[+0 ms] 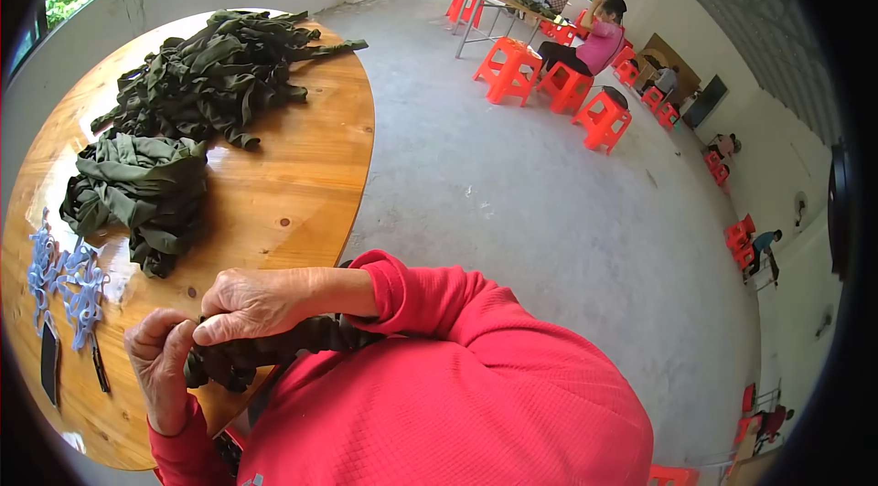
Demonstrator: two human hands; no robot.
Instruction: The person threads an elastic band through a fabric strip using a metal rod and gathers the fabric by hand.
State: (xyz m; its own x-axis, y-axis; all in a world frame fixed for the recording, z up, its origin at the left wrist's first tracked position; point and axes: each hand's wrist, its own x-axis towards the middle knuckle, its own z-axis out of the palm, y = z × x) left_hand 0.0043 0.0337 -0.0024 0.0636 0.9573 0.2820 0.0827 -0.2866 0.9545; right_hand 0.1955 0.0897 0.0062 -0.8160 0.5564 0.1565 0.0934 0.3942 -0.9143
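Note:
My right hand and my left hand meet near the table's front edge, both closed in a pinch on a dark green piece of cloth. The cloth hangs below my fingers and runs bunched along my right forearm to my lap. Part of it is hidden behind the right hand and sleeve. Farther off lies a folded bundle of green cloth, and behind that a big heap of dark green cloth strips. My red sleeves and front fill the lower middle of the view.
The round wooden table also bears blue looped bands, a dark phone-like slab and a thin black tool. Red stools stand on the concrete floor. A person in pink sits by another table.

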